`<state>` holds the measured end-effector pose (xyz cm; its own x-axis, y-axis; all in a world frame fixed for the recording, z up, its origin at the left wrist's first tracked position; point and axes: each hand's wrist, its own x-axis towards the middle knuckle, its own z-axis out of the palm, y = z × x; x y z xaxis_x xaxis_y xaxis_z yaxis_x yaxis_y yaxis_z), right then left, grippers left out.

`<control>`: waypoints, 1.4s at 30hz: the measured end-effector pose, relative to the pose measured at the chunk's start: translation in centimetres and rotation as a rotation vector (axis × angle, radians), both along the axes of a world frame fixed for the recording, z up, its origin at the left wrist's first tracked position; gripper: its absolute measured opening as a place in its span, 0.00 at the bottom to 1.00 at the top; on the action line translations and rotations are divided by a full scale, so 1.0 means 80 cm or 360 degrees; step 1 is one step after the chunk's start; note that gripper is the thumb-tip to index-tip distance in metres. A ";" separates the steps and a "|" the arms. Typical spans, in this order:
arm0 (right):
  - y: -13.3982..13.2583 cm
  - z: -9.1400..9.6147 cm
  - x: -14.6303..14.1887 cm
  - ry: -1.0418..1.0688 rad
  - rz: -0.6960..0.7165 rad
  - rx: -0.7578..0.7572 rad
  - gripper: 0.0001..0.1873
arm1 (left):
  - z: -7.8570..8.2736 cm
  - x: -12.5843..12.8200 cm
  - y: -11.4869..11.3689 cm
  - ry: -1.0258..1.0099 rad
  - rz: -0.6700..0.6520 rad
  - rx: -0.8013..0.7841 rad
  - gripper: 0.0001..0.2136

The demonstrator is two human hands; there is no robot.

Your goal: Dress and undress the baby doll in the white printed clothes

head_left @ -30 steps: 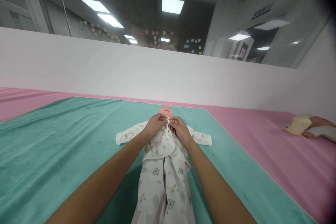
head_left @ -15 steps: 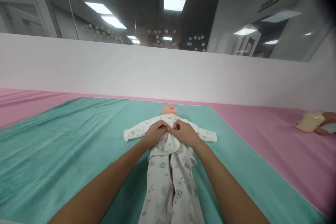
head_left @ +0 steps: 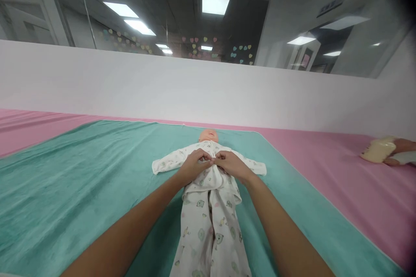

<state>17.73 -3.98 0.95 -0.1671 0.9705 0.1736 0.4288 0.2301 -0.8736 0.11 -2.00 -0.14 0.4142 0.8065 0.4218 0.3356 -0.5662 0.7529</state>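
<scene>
A baby doll [head_left: 208,134] lies on its back, head away from me, arms spread to both sides. It wears a white printed baby shirt [head_left: 171,159] and matching printed trousers [head_left: 200,229]. My left hand [head_left: 196,165] and my right hand [head_left: 232,164] meet over the middle of the chest. Each pinches the shirt's front edge between thumb and fingers. The fingertips nearly touch, and whatever fastener may be between them is hidden. Below the hands, the shirt's lower front flap hangs loose over the trouser waist.
Under the doll is a teal blanket [head_left: 97,173] on a pink sheet [head_left: 325,160]. At the far right lie a pale yellow object [head_left: 378,149] and, touching it, a partly visible skin-coloured shape with white cloth [head_left: 406,157]. A white wall [head_left: 130,82] with a window [head_left: 182,17] stands behind.
My hands have shifted slightly to the right along the shirt front, and the right fingers have flattened a little. The loose flap lies narrower below them. The view has turned very slightly.
</scene>
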 end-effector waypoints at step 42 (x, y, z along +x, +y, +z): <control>0.010 -0.013 0.005 0.0894 0.0247 -0.0284 0.08 | 0.012 0.017 -0.024 -0.0201 0.0045 -0.0285 0.08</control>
